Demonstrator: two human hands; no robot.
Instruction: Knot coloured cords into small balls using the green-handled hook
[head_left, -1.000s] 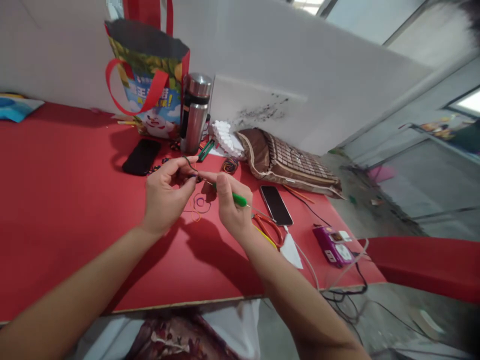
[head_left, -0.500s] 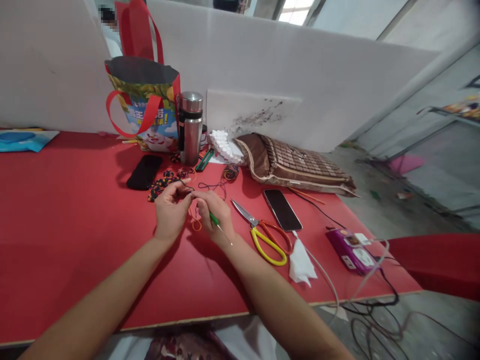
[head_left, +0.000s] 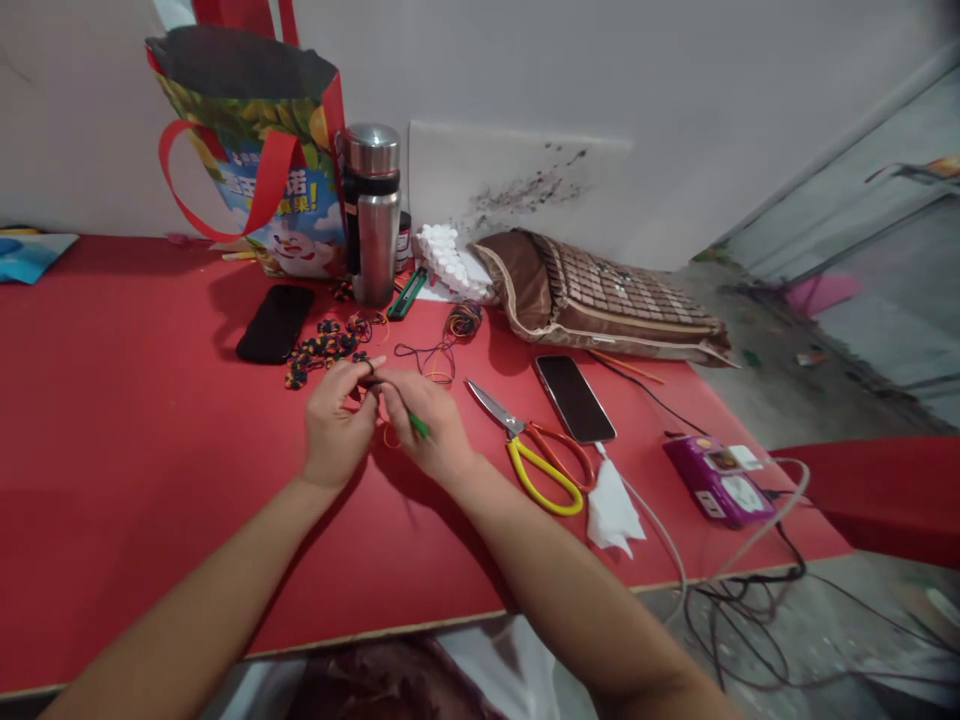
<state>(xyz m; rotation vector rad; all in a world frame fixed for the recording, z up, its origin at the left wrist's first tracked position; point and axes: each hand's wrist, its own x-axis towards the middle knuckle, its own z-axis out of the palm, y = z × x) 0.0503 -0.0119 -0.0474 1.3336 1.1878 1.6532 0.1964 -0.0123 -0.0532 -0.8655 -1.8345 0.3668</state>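
Note:
My right hand (head_left: 424, 415) is closed around a crochet hook with a green handle (head_left: 418, 425). Its working end meets my left fingertips and is too small to make out. Pinched in my left hand (head_left: 337, 420) is dark yarn (head_left: 367, 366), with a strand over the fingers. A loop of orange yarn (head_left: 390, 435) hangs between the hands. Just beyond them lies a dark, orange and purple crocheted strip (head_left: 322, 348). A wound ball of the same multicoloured yarn (head_left: 463, 320) sits further right, its loose strand curling on the red table (head_left: 187, 480).
Scissors (head_left: 517, 430), a charging phone (head_left: 575, 398), tissue (head_left: 613, 508) and a purple box (head_left: 716, 480) with cables are to the right. Behind stand a thermos (head_left: 376, 230), gift bag (head_left: 262, 170), green cutter (head_left: 408, 294) and brown cushion (head_left: 607, 295). A black phone (head_left: 275, 324) lies left.
The view has tilted down and come closer. My right hand has turned, so the hook's metal shaft no longer shows over the wrist. Both hands stay together at the yarn.

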